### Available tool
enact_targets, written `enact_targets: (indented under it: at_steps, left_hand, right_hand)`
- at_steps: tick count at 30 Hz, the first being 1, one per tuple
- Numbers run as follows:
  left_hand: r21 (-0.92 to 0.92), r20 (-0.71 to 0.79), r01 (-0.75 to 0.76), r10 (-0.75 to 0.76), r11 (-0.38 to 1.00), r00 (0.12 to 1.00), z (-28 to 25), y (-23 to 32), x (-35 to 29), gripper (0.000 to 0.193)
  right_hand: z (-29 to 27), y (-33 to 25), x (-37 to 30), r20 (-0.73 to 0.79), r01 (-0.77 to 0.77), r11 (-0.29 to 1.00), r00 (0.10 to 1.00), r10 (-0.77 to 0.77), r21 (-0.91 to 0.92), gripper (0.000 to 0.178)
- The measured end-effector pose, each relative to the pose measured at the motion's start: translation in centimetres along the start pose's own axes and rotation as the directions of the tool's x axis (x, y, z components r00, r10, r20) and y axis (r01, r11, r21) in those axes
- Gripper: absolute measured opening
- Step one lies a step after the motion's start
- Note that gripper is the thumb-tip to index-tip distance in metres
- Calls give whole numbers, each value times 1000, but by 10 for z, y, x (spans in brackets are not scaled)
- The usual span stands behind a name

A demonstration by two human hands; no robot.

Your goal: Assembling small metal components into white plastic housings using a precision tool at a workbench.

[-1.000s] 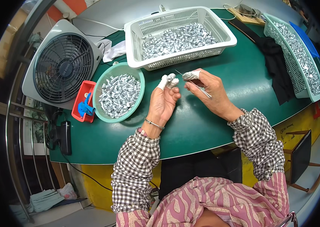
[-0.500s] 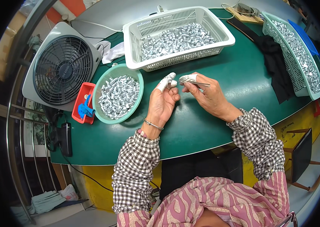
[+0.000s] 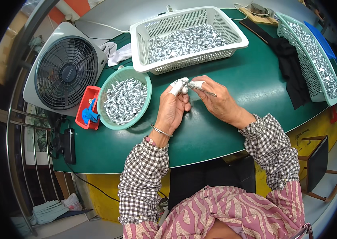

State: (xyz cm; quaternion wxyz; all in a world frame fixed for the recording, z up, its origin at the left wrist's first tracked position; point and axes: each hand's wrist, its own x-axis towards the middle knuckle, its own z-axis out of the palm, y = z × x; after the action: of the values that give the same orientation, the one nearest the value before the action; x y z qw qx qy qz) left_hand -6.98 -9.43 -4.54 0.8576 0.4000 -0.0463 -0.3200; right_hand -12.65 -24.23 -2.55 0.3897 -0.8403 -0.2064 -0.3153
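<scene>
My left hand is raised over the table with white-wrapped thumb and forefinger pinched together. A small metal part sits between those fingertips, mostly hidden by them. My right hand, its fingertips also wrapped in white, grips a thin metal hand tool. The tool's rear end sticks out to the right past the fingers, and its tip is hidden where the two hands meet. To the left of my left hand stands a round green basket full of small silvery metal parts.
A white rectangular basket of similar parts stands at the back; a pale green basket holds more at far right. At left are a fan and a red tray with a blue cloth. Black cloth lies right.
My right hand has shifted slightly left and closed the gap to my left fingertips. The tool has tilted, its rear end now pointing lower. Left forearm almost still.
</scene>
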Motion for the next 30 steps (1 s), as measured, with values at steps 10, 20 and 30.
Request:
enact_targets:
  at_steps: [10, 20, 30]
  left_hand:
    - [60, 0, -17, 17, 998, 1000, 8, -1, 1, 19]
    - [87, 7, -25, 24, 996, 1000, 8, -2, 3, 19]
    - [96, 34, -10, 7, 995, 999, 9, -2, 3, 19]
  right_hand:
    - [-8, 10, 0, 91, -128, 987, 989, 119, 98, 14]
    - [0, 13, 0, -27, -95, 988, 995, 99, 119, 12]
    - [-2, 18, -1, -25, -76, 994, 997, 78, 73, 12]
